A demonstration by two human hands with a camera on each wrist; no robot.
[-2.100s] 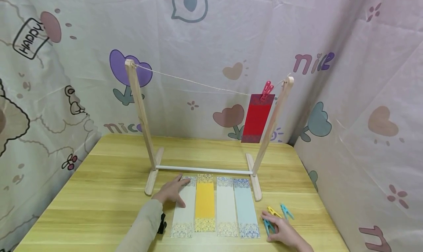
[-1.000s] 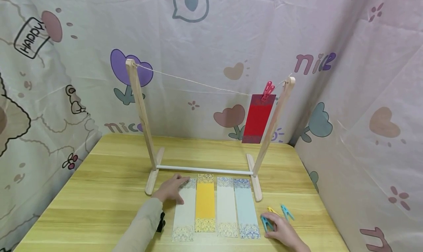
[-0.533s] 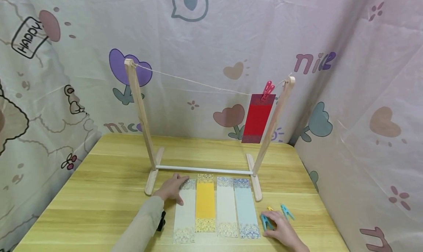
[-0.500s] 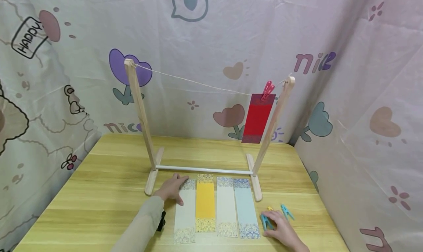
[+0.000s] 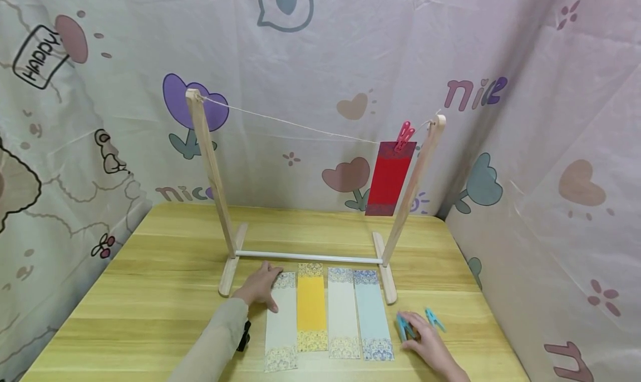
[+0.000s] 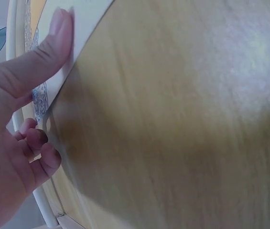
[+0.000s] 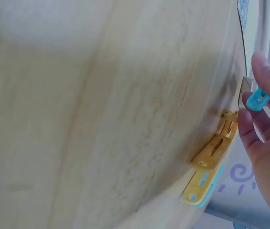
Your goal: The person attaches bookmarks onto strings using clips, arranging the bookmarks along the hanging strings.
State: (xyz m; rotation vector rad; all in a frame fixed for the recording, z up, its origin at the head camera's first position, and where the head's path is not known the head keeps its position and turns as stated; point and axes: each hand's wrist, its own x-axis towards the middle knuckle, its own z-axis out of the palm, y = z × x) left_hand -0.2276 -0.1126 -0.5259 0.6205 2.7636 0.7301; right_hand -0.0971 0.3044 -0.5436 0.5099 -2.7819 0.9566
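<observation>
In the head view my left hand (image 5: pixel 260 289) is at the far end of the leftmost off-white strip (image 5: pixel 281 321), with patterned ends. Its thumb lies over the strip in the left wrist view, the other fingers loosely bent near the strip's patterned corner. My right hand (image 5: pixel 427 340) pinches a light-blue clothespin (image 7: pixel 258 98) between thumb and fingers. Beside that hand, a yellow clothespin (image 7: pixel 209 160) shows in the right wrist view; in the head view the hand hides it. Another light-blue clothespin (image 5: pixel 434 319) lies just beyond.
Yellow (image 5: pixel 311 307), off-white (image 5: pixel 343 314) and pale-blue (image 5: pixel 373 315) strips lie side by side. Behind them stands a wooden frame (image 5: pixel 209 153) with a string (image 5: pixel 285 121) between its posts. A red strip (image 5: pixel 389 181) hangs there under pink clothespins (image 5: pixel 403 137). Printed cloth surrounds the table (image 5: pixel 165 254).
The leftmost strip has slid a little toward me at my left hand. My right hand has shifted slightly with the light-blue clothespin, and the yellow clothespin has gone out of sight behind it.
</observation>
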